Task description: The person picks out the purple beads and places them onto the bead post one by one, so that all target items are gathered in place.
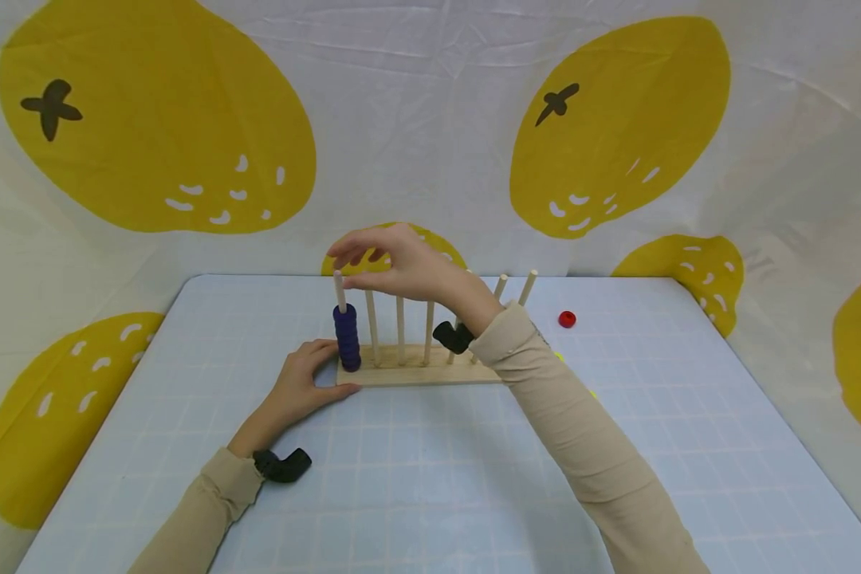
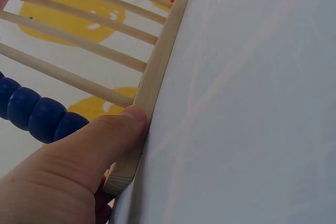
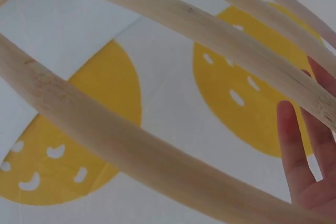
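Note:
A wooden peg stand lies across the table, its upright pegs in a row. Dark blue beads are stacked on its leftmost peg, whose top stays bare. My left hand grips the left end of the base, thumb along the front and fingers behind. In the left wrist view the thumb presses on the wooden edge, close to the blue beads. My right hand is at the top of that same peg, fingers loosely bent above it and thumb beside it, with no bead visible between them.
A red bead lies on the table to the right, behind the right forearm. Bits of yellow show past the right sleeve, mostly hidden by it. Behind the table hangs a white cloth printed with yellow fruit.

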